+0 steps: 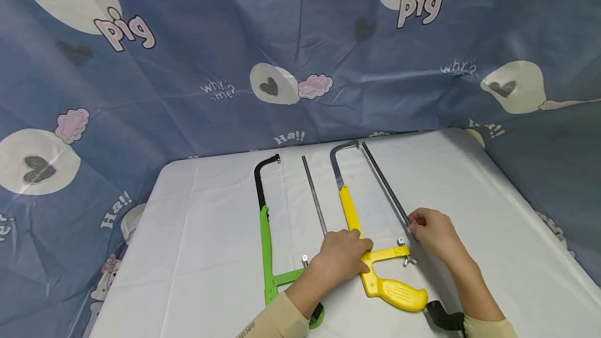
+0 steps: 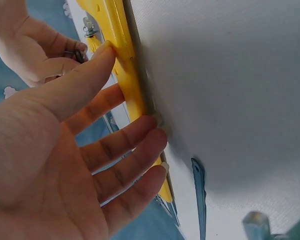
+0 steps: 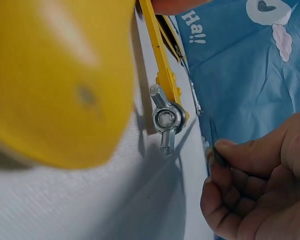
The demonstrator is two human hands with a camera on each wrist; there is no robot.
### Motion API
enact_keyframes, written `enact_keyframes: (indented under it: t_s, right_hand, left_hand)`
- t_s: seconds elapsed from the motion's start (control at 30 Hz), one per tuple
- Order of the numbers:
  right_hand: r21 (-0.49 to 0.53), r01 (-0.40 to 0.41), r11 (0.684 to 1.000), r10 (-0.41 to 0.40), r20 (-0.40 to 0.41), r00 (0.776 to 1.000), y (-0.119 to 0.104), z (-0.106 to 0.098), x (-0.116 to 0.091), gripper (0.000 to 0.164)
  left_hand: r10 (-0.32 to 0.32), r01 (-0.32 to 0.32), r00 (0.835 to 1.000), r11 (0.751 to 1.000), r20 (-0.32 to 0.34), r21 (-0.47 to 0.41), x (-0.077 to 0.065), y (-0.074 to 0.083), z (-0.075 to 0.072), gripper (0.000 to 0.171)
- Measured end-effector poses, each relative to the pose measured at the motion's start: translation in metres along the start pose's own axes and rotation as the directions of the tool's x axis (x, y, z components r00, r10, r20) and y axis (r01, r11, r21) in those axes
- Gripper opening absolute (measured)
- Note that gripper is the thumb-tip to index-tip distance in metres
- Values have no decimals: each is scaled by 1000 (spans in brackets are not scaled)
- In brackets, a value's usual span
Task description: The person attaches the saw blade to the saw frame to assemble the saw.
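Observation:
A yellow hacksaw frame (image 1: 403, 294) with a grey bowed front lies on the white table. My left hand (image 1: 341, 252) grips its yellow back bar, thumb on one side and fingers over the other, as the left wrist view shows. To its right, a long dark hacksaw blade (image 1: 385, 184) slants along the table, apart from the frame. My right hand (image 1: 434, 231) pinches the blade's near end between thumb and fingertips. A metal wing nut (image 3: 165, 118) sits at the end of the frame's yellow crosspiece, close to my right hand (image 3: 262, 182).
A green hacksaw frame (image 1: 266, 244) with a black front lies on the left, its handle partly behind my left forearm. A second blade (image 1: 313, 192) lies between the two frames. Patterned blue cloth (image 1: 225, 40) hangs behind the white table (image 1: 202, 254).

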State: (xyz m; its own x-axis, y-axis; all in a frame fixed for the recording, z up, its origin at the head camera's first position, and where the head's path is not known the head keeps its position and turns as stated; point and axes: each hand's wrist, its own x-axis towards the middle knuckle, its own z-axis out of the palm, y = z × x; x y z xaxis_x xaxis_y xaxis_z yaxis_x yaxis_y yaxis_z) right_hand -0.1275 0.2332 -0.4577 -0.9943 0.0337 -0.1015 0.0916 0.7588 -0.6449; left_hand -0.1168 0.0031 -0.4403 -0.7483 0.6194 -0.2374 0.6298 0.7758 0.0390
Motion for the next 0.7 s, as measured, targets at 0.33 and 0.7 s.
enact_keyframes:
  t_s: [0.33,0.7]
  right_hand:
    - [80,-5,997,0,61,998,-1,-2,9,18]
    - [86,-10,996,4,73,997,-2,0,15,19]
  left_hand:
    - [-2,2,1000,1000,0,0,-1,1,-2,39]
    - [-4,4,1000,1000,9,-9,0,0,-3,38]
